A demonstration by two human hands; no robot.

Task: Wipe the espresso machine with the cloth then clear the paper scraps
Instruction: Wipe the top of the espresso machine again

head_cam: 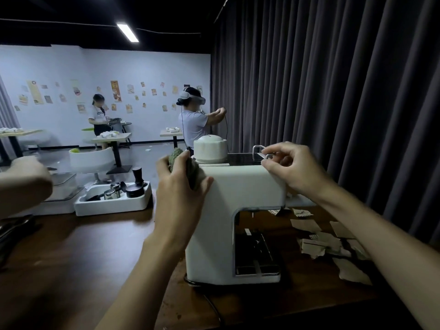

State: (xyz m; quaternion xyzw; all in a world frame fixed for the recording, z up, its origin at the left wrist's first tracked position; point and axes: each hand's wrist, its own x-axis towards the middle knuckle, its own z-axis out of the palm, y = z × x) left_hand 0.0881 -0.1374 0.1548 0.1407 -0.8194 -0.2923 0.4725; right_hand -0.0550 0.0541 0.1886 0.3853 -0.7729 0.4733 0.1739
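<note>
The espresso machine stands upright near the bench's right edge, drip tray facing right. The left hand, clamped on the bunched cloth, presses it to the machine's upper left shoulder. The right hand steadies the top right corner, fingers curled, gripping nothing. Paper scraps lie right of the machine, nearer the right hand.

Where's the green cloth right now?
The cloth is bunched in the left hand, pressed against the upper left corner of the white espresso machine, mid-frame.
</note>
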